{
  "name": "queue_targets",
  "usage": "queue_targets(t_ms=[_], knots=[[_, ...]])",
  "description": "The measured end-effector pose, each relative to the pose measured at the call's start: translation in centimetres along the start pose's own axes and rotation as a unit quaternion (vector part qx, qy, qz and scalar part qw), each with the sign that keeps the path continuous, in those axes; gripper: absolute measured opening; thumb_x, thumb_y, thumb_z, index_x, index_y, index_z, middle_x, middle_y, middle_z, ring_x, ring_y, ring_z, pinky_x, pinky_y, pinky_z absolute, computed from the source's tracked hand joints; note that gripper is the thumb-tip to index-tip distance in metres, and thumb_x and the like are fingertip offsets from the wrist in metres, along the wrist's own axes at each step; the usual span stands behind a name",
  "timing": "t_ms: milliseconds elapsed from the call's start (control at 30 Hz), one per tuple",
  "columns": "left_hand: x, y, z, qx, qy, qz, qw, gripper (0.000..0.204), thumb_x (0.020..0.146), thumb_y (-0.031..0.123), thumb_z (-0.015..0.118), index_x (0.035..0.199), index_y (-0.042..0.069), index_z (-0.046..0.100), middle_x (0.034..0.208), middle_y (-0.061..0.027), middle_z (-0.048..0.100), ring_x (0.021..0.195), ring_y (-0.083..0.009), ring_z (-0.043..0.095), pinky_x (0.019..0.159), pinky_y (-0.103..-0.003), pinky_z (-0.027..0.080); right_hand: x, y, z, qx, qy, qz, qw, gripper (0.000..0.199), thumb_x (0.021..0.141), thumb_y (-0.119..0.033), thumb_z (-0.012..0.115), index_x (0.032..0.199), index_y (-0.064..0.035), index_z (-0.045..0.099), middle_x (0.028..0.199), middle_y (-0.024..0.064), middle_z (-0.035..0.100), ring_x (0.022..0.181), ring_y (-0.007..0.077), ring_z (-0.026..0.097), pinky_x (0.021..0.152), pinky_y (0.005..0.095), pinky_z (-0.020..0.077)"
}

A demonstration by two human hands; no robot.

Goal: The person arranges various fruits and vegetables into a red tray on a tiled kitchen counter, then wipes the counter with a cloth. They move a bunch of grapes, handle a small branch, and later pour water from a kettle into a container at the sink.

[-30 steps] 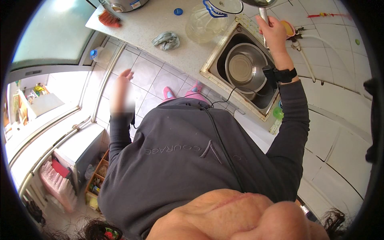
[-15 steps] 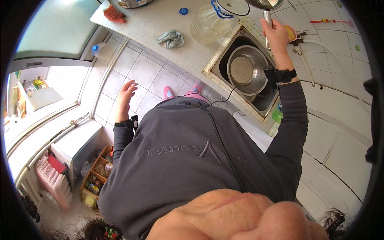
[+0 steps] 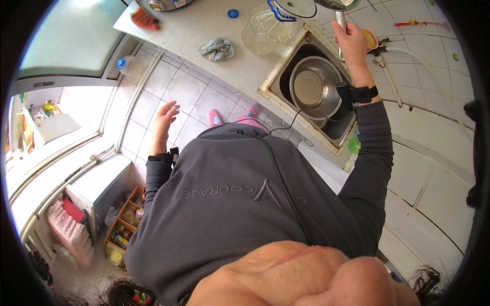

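My right hand (image 3: 352, 47) is closed around the handle of a metal dipper (image 3: 341, 23), above the far end of the sink. The dipper's bowl is cut off by the top edge. Beside it is a white, dark-rimmed round vessel (image 3: 300, 7), also cut off. It overlaps a clear plastic jug (image 3: 265, 34) with a blue handle on the counter. Below my right hand, a steel basin (image 3: 331, 104) sits in the metal sink (image 3: 278, 76). My left hand (image 3: 164, 121) hangs over the tiled floor, fingers loosely bent and apart, holding nothing.
On the counter (image 3: 184, 30) lie a crumpled grey cloth (image 3: 218, 49), a blue cap (image 3: 233, 14) and a reddish brush-like thing (image 3: 144, 19). An appliance (image 3: 162, 4) stands at the back. A white hose (image 3: 408, 51) runs along the right wall. Wooden crates (image 3: 122, 224) stand lower left.
My left hand has shifted slightly right and turned a little. The right hand keeps its grip on the dipper, almost unmoved.
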State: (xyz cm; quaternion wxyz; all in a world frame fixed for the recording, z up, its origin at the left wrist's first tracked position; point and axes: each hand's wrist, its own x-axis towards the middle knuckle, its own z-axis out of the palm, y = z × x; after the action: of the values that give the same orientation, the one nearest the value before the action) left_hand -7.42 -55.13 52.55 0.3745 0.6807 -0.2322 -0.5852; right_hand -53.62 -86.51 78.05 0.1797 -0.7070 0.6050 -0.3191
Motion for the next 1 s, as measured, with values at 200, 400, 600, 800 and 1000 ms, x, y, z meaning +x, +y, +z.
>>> queue_targets(t_ms=[200, 400, 600, 800, 1000], knots=[[0.00, -0.20, -0.14, -0.001, 0.002, 0.002, 1.000, 0.047, 0.100, 0.027, 0.060, 0.141, 0.006, 0.056, 0.131, -0.0095, 0.066, 0.120, -0.0220, 0.062, 0.103, -0.039, 0.047, 0.08, -0.06, -0.05, -0.022, 0.007, -0.005, 1.000, 0.041, 0.089, -0.043, 0.071, 0.084, -0.0019, 0.071, 0.064, 0.0034, 0.068, 0.058, 0.0133, 0.064, 0.059, 0.0299, 0.0485], [-0.11, -0.22, 0.14, -0.022, 0.008, 0.010, 1.000, 0.048, 0.097, 0.029, 0.064, 0.139, 0.006, 0.059, 0.126, -0.0091, 0.069, 0.116, -0.0215, 0.064, 0.098, -0.037, 0.047, 0.06, 0.02, -0.03, -0.029, 0.008, -0.025, 0.999, 0.041, 0.089, -0.043, 0.070, 0.085, -0.0031, 0.071, 0.064, 0.0032, 0.067, 0.058, 0.0138, 0.063, 0.058, 0.0310, 0.0479], [0.04, 0.11, 0.20, -0.014, 0.004, 0.009, 1.000, 0.048, 0.098, 0.029, 0.062, 0.139, 0.006, 0.058, 0.128, -0.0093, 0.068, 0.118, -0.0218, 0.063, 0.100, -0.037, 0.047, 0.38, 0.23, 0.03, -0.029, 0.008, -0.019, 0.999, 0.041, 0.089, -0.044, 0.070, 0.085, -0.0031, 0.070, 0.064, 0.0025, 0.067, 0.058, 0.0140, 0.063, 0.058, 0.0314, 0.0474], [0.25, 0.48, 0.29, 0.000, -0.006, 0.006, 1.000, 0.046, 0.100, 0.026, 0.060, 0.141, 0.006, 0.056, 0.131, -0.0092, 0.066, 0.120, -0.0216, 0.062, 0.102, -0.038, 0.047, 0.10, 0.28, -0.09, -0.031, 0.009, -0.030, 0.999, 0.039, 0.090, -0.041, 0.071, 0.085, -0.0023, 0.070, 0.064, 0.0014, 0.066, 0.058, 0.0115, 0.061, 0.058, 0.0286, 0.0469], [0.33, 0.50, 0.56, -0.010, -0.010, 0.017, 1.000, 0.052, 0.098, 0.030, 0.062, 0.141, 0.002, 0.055, 0.130, -0.0128, 0.067, 0.122, -0.0259, 0.062, 0.104, -0.041, 0.045, 0.15, 0.37, -0.10, -0.038, 0.021, -0.037, 0.998, 0.037, 0.091, -0.037, 0.074, 0.084, -0.0009, 0.069, 0.063, -0.0009, 0.063, 0.058, 0.0059, 0.057, 0.058, 0.0241, 0.0454]])
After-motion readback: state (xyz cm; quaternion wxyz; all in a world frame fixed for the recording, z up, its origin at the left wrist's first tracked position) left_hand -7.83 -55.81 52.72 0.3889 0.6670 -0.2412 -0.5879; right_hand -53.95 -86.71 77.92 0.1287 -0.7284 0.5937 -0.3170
